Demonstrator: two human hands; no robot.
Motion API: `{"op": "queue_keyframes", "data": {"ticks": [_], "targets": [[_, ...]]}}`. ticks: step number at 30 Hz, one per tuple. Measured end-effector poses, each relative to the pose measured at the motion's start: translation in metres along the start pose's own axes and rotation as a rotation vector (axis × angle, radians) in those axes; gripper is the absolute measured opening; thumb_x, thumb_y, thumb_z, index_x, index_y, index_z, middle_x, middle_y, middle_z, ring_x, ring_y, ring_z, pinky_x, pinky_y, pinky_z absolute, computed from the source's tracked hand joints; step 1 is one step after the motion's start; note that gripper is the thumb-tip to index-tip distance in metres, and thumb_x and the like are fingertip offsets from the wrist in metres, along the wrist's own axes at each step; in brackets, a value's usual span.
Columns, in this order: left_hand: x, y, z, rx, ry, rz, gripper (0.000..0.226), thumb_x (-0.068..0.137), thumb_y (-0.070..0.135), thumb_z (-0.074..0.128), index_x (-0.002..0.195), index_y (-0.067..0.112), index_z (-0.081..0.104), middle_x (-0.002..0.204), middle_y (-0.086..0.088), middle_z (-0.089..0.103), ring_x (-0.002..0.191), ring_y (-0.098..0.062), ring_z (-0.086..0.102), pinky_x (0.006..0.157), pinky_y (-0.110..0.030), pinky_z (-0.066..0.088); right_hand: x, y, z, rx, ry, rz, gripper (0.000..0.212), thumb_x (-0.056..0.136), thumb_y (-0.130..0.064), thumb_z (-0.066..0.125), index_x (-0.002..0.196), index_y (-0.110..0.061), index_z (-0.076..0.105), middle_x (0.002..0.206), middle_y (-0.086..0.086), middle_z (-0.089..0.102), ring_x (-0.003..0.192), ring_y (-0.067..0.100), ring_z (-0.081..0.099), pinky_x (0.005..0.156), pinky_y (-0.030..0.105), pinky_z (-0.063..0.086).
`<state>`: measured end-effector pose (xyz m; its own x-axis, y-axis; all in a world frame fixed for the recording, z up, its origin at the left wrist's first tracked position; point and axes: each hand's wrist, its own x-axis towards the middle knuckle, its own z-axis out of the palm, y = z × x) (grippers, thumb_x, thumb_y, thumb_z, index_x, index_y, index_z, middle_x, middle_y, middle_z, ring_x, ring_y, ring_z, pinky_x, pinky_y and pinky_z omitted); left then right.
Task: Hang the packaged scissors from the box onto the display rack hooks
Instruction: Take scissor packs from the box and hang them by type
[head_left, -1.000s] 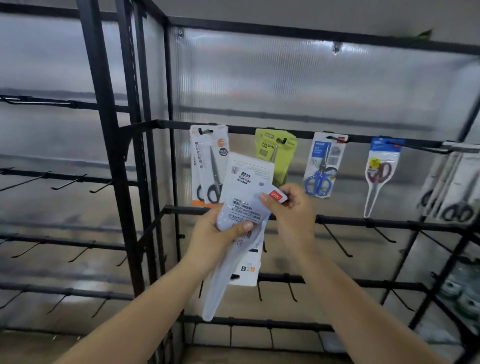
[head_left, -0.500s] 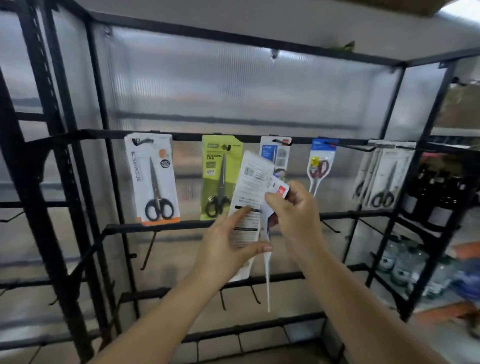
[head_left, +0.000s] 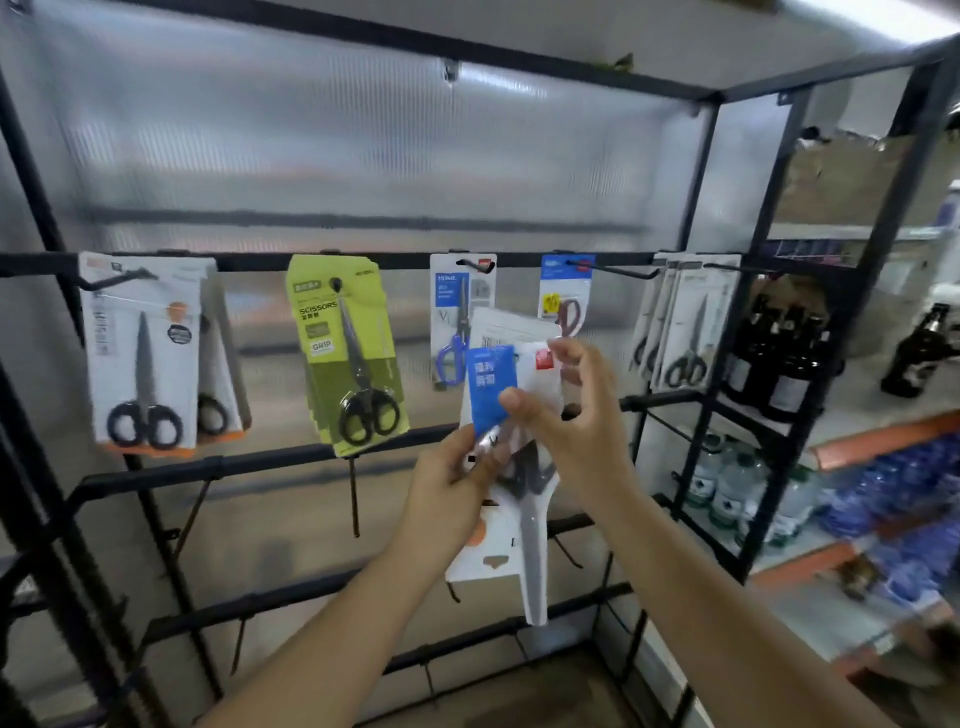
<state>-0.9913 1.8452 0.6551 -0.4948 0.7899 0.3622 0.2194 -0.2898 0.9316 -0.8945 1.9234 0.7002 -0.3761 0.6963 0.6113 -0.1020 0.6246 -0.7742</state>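
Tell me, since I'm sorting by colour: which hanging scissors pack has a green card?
The green pack, second from the left on the top rail, holding black-handled scissors. The other hanging packs are white or white with blue.

The display rack (head_left: 332, 260) is black metal, backed by a translucent grey ribbed panel (head_left: 322, 156). At the left of the frame hangs a white card (head_left: 143, 353) with an orange bottom edge and black-handled scissors. Next along is a lime-green card (head_left: 345, 353), also with black handles. A white card with a blue label (head_left: 457, 322) carries blue-handled scissors. The packet held at centre (head_left: 511, 467) is white with a blue label and a small red mark. Dark brown bottles (head_left: 774, 358) stand at right.
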Motion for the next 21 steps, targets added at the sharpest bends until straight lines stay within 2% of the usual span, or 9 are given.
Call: {"op": "queue_keyframes", "data": {"ticks": [3, 6, 7, 9, 11, 14, 17, 19, 21], "targets": [[0.014, -0.001, 0.016, -0.079, 0.013, -0.055, 0.017, 0.095, 0.015, 0.054, 0.108, 0.016, 0.063, 0.074, -0.01, 0.059, 0.056, -0.024, 0.049, 0.034, -0.02, 0.036, 0.013, 0.013, -0.019, 0.225, -0.106, 0.058, 0.052, 0.069, -0.025, 0.076, 0.111, -0.028, 0.046, 0.111, -0.004, 0.055, 0.098, 0.009, 0.062, 0.071, 0.019, 0.054], [0.029, 0.001, 0.037, -0.087, -0.008, -0.048, 0.014, 0.092, 0.011, 0.057, 0.098, 0.02, 0.066, 0.068, -0.007, 0.057, 0.048, -0.02, 0.044, 0.032, -0.018, 0.034, 0.03, 0.027, -0.037, 0.1, -0.06, 0.01, 0.049, 0.075, -0.003, 0.073, 0.107, -0.034, 0.053, 0.112, -0.005, 0.057, 0.106, 0.016, 0.059, 0.084, 0.035, 0.054], [0.035, 0.003, 0.044, -0.092, -0.007, -0.051, 0.015, 0.091, 0.011, 0.06, 0.097, 0.022, 0.067, 0.068, -0.007, 0.059, 0.047, -0.02, 0.044, 0.032, -0.018, 0.034, 0.036, 0.031, -0.044, 0.053, -0.024, -0.015, 0.05, 0.076, 0.0, 0.072, 0.106, -0.036, 0.054, 0.11, -0.008, 0.058, 0.105, 0.008, 0.058, 0.086, 0.03, 0.052], [0.046, 0.006, 0.057, -0.099, 0.032, -0.068, 0.017, 0.087, 0.013, 0.065, 0.096, 0.027, 0.068, 0.068, -0.004, 0.063, 0.046, -0.018, 0.046, 0.032, -0.019, 0.035, 0.05, 0.04, -0.062, 0.0, 0.046, -0.058, 0.049, 0.077, 0.0, 0.07, 0.108, -0.036, 0.056, 0.101, -0.012, 0.055, 0.087, -0.008, 0.055, 0.075, 0.01, 0.048], [0.057, 0.011, 0.066, -0.123, 0.076, -0.078, 0.021, 0.086, 0.013, 0.065, 0.098, 0.03, 0.068, 0.079, 0.002, 0.071, 0.052, -0.015, 0.059, 0.032, -0.02, 0.037, 0.069, 0.049, -0.081, -0.049, 0.135, -0.066, 0.045, 0.08, -0.004, 0.067, 0.117, -0.028, 0.057, 0.093, -0.014, 0.051, 0.075, -0.003, 0.052, 0.068, 0.005, 0.046], [0.071, 0.013, 0.074, -0.163, 0.125, -0.102, 0.025, 0.088, 0.007, 0.062, 0.103, 0.026, 0.067, 0.093, 0.01, 0.074, 0.073, -0.018, 0.071, 0.033, -0.019, 0.038, 0.097, 0.061, -0.109, -0.097, 0.184, -0.076, 0.045, 0.084, -0.006, 0.064, 0.127, -0.013, 0.055, 0.092, -0.013, 0.049, 0.081, 0.003, 0.051, 0.077, 0.005, 0.045], [0.081, 0.011, 0.082, -0.153, 0.164, -0.109, 0.029, 0.088, 0.001, 0.058, 0.108, 0.021, 0.066, 0.105, 0.007, 0.071, 0.089, -0.025, 0.07, 0.04, -0.021, 0.048, 0.124, 0.069, -0.125, -0.168, 0.18, -0.096, 0.047, 0.086, -0.009, 0.062, 0.132, -0.008, 0.051, 0.103, -0.007, 0.047, 0.094, -0.004, 0.044, 0.083, -0.006, 0.031], [0.086, 0.008, 0.089, -0.127, 0.18, -0.104, 0.03, 0.089, 0.0, 0.057, 0.108, 0.022, 0.066, 0.108, 0.007, 0.07, 0.092, -0.023, 0.07, 0.044, -0.021, 0.051, 0.136, 0.076, -0.131, -0.2, 0.123, -0.084, 0.048, 0.088, -0.012, 0.06, 0.135, -0.01, 0.047, 0.107, -0.005, 0.044, 0.107, 0.001, 0.045, 0.101, 0.012, 0.035], [0.09, 0.006, 0.096, -0.073, 0.205, -0.084, 0.032, 0.089, 0.0, 0.056, 0.105, 0.026, 0.066, 0.103, 0.014, 0.07, 0.089, -0.015, 0.071, 0.053, -0.023, 0.056, 0.143, 0.085, -0.134, -0.222, 0.058, -0.076, 0.05, 0.09, -0.015, 0.059, 0.137, -0.013, 0.044, 0.119, 0.0, 0.046, 0.122, 0.019, 0.043, 0.109, 0.032, 0.032]]}}
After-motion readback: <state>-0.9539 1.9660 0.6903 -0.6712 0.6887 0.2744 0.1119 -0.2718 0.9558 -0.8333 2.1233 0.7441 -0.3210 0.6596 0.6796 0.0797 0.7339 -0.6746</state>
